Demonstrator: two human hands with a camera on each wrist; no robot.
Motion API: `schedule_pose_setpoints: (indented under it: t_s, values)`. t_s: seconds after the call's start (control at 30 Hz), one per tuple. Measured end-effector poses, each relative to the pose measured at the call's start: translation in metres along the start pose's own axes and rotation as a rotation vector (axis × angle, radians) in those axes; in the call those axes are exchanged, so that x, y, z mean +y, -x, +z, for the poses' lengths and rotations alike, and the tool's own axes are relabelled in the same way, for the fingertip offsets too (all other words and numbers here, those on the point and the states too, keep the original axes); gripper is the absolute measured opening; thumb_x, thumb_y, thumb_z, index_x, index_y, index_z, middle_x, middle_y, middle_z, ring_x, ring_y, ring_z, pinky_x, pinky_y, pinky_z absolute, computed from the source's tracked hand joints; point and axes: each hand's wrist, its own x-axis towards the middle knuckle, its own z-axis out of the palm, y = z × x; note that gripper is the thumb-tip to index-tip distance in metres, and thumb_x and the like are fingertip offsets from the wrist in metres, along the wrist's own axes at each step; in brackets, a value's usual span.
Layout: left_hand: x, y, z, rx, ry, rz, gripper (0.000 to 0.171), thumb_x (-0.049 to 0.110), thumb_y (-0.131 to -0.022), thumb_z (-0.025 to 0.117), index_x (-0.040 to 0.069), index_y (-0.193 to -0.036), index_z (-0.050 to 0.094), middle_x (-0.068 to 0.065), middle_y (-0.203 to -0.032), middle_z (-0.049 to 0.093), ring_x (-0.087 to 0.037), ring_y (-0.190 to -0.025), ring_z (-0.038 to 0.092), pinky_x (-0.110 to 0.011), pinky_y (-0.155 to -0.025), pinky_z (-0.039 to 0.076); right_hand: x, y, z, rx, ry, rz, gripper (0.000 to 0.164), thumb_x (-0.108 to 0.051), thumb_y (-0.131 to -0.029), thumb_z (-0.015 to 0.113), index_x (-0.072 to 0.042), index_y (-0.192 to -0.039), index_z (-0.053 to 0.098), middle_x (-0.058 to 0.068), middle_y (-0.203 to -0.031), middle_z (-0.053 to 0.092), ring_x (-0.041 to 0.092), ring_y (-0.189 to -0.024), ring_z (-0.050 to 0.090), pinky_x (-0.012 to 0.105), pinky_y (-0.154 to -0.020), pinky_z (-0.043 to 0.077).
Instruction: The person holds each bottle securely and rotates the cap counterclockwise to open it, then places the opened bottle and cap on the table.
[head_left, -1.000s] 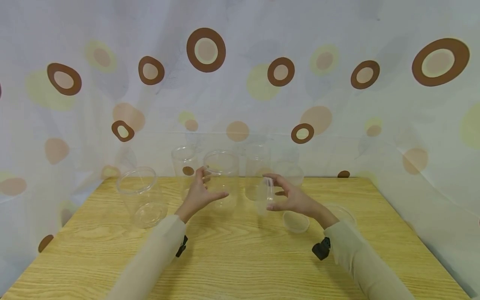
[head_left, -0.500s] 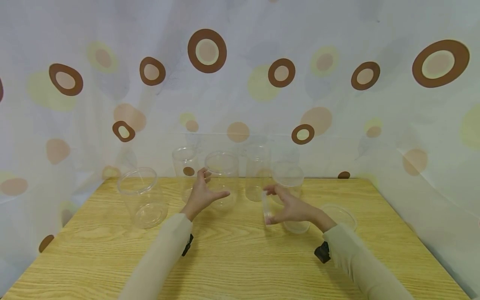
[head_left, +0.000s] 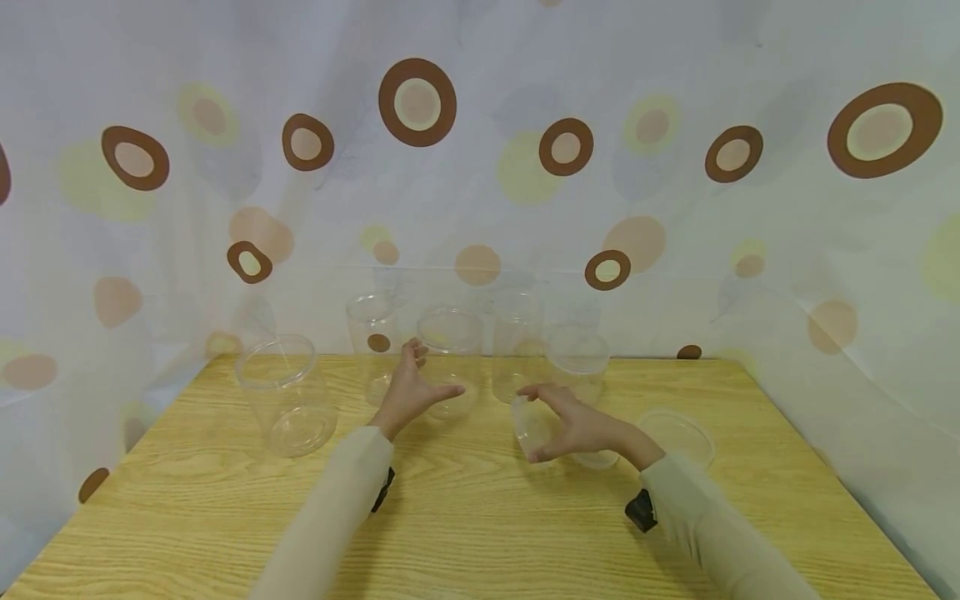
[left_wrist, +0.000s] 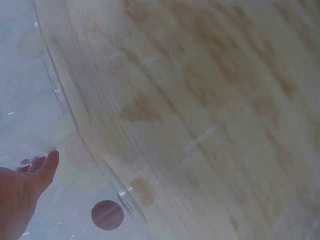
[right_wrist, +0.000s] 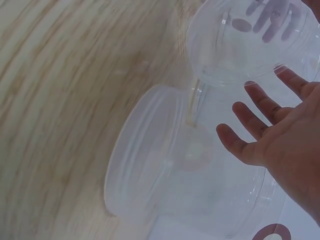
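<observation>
A clear plastic jar (head_left: 459, 354) stands upright near the middle of the table. My left hand (head_left: 412, 390) holds its left side, thumb across the front and fingers toward the back. In the left wrist view, the fingers of that hand (left_wrist: 30, 187) show at the lower left, past the jar's rim. My right hand (head_left: 581, 427) grips a translucent lid (head_left: 528, 427) by its rim between thumb and fingers, tilted and a little right of that jar. In the right wrist view the lid (right_wrist: 235, 47) lies at the fingertips.
At the left stands a wide clear jar (head_left: 279, 383). Two tall jars (head_left: 360, 333) (head_left: 517, 333) and a shorter one (head_left: 577, 354) line the back. Two more lids (head_left: 600, 460) (head_left: 678, 429) lie at the right. A patterned curtain (head_left: 480, 167) hangs behind the wooden table (head_left: 480, 533).
My right hand has come down and nearer with the lid, which has turned from edge-on to tilted. The left hand and the middle jar have shifted slightly right.
</observation>
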Motion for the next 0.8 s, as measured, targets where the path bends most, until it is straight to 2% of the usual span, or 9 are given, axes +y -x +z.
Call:
schedule_pose_setpoints:
  t_s: [0.2, 0.4, 0.67, 0.8]
  values:
    - [0.0, 0.001, 0.001, -0.011, -0.019, -0.005, 0.109, 0.034, -0.064, 0.083, 0.01, -0.143, 0.011, -0.016, -0.144, 0.029, -0.034, -0.133, 0.03, -0.049, -0.105, 0.032, -0.001, -0.004, 0.004, -0.03, 0.048, -0.021, 0.087, -0.042, -0.072, 0.075, -0.009, -0.139, 0.032, 0.017, -0.137, 0.036, 0.038, -0.124, 0.031, 0.06, -0.095, 0.03]
    - [0.001, 0.002, 0.001, -0.01, -0.023, -0.005, 0.108, 0.033, -0.066, 0.081, 0.01, -0.144, 0.01, -0.016, -0.146, 0.027, -0.036, -0.134, 0.029, -0.051, -0.104, 0.032, -0.004, -0.008, 0.009, -0.053, 0.148, -0.013, 0.087, -0.047, -0.071, 0.074, -0.012, -0.139, 0.034, 0.016, -0.137, 0.036, 0.038, -0.123, 0.033, 0.064, -0.092, 0.028]
    - [0.003, 0.0, 0.003, -0.001, -0.037, -0.003, 0.107, 0.03, -0.067, 0.081, 0.009, -0.145, 0.011, -0.017, -0.145, 0.028, -0.038, -0.133, 0.03, -0.051, -0.103, 0.033, 0.0, -0.01, 0.016, -0.095, 0.177, 0.018, 0.083, -0.041, -0.072, 0.075, -0.011, -0.138, 0.035, 0.015, -0.133, 0.035, 0.036, -0.118, 0.032, 0.06, -0.089, 0.028]
    - [0.003, 0.001, 0.004, 0.012, -0.047, -0.017, 0.107, 0.03, -0.066, 0.082, 0.009, -0.145, 0.012, -0.016, -0.143, 0.031, -0.037, -0.131, 0.033, -0.05, -0.102, 0.035, 0.003, -0.011, 0.019, -0.109, 0.205, 0.029, 0.082, -0.044, -0.072, 0.075, -0.012, -0.137, 0.037, 0.015, -0.134, 0.034, 0.036, -0.119, 0.031, 0.058, -0.089, 0.029]
